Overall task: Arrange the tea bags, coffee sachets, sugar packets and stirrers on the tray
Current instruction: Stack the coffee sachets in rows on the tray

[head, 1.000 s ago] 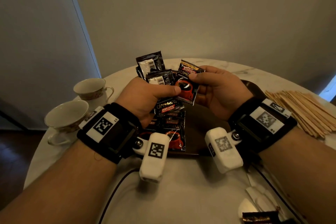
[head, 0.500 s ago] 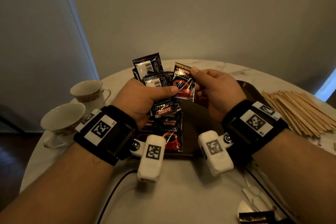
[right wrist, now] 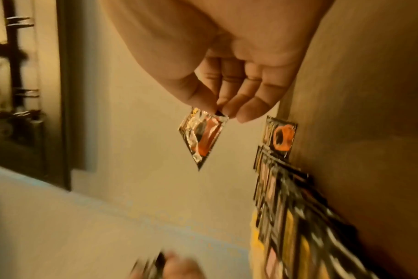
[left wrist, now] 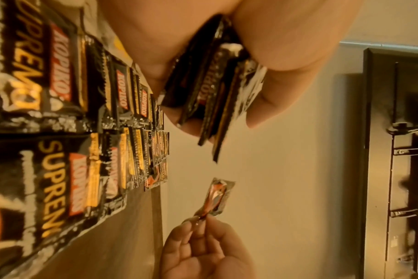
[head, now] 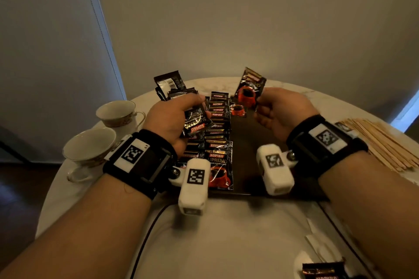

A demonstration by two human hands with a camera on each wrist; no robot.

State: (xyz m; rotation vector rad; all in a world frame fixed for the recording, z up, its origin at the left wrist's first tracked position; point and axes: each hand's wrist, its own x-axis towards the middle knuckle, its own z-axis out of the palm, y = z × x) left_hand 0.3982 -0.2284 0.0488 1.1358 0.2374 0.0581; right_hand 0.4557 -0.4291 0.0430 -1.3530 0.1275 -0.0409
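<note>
A dark tray (head: 251,133) lies on the round marble table, with overlapping rows of black Kopiko coffee sachets (head: 217,140) along its left side. My left hand (head: 174,118) grips a fanned stack of the same sachets (head: 192,120) above the tray's left edge; the left wrist view shows that stack (left wrist: 217,90) edge-on between thumb and fingers. My right hand (head: 278,111) pinches one sachet (head: 249,90) by its lower corner and holds it above the far end of the rows. That single sachet (right wrist: 200,136) hangs tilted from my fingertips.
Two empty teacups (head: 90,147) stand on the table's left. A fan of wooden stirrers (head: 381,142) lies at the right. White packets (head: 322,249) and another dark sachet (head: 324,270) sit near the front right edge. The tray's right half is bare.
The right hand has drawn one sachet away from the left hand's stack, moving it right and further away. The view has shifted, showing the rows on the tray.
</note>
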